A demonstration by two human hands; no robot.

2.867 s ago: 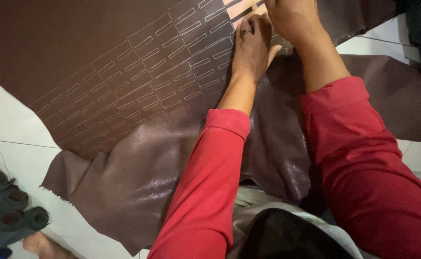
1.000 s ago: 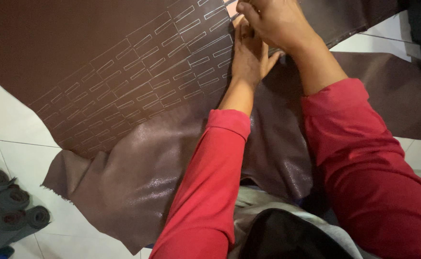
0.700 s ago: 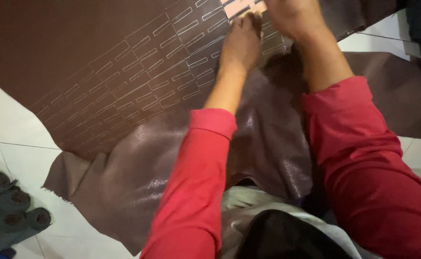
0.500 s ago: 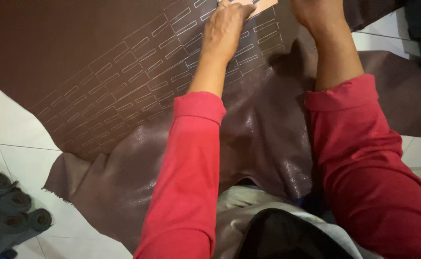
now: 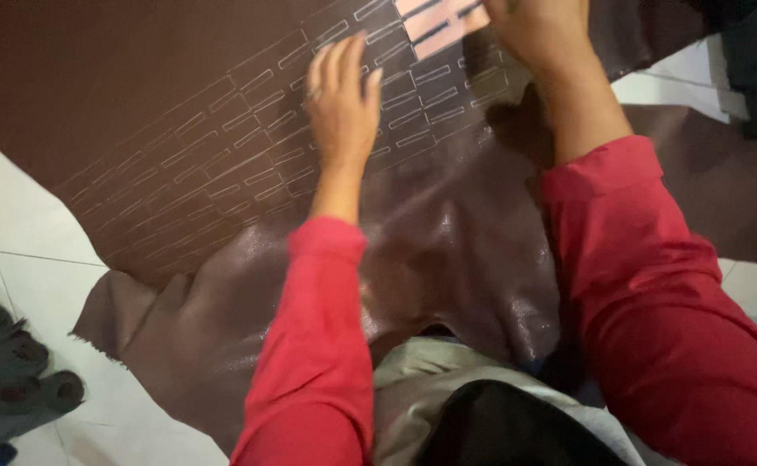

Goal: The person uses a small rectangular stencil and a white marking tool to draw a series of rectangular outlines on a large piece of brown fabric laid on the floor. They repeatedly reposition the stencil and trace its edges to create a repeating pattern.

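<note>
Left hand: your left hand (image 5: 341,108) lies flat on the brown leather sheet (image 5: 137,103), fingers spread and straight, closed on nothing; it presses the marked part of the hide.
Right hand: your right hand (image 5: 540,34) sits at the top edge of the view, resting on the pale template (image 5: 439,19); its fingers are cut off by the frame, so you cannot tell whether they pinch anything.
Hands to each other: apart, the right one higher and well to the right of the left.
Leather sheet: spread over the white tiled floor (image 5: 25,233); its ragged lower corner reaches toward the floor's left edge, and its near edge runs under your knees.
Markings: rows of small traced rectangles (image 5: 223,173) run in a slanting band across the sheet, from its lower left up to the template.
Template: a light pinkish card with slots, lying on the hide just above and right of your left fingertips.
Sleeves: both arms wear red sleeves (image 5: 654,285).
Floor, left edge: dark sandals (image 5: 12,380) lie clear of the leather.
</note>
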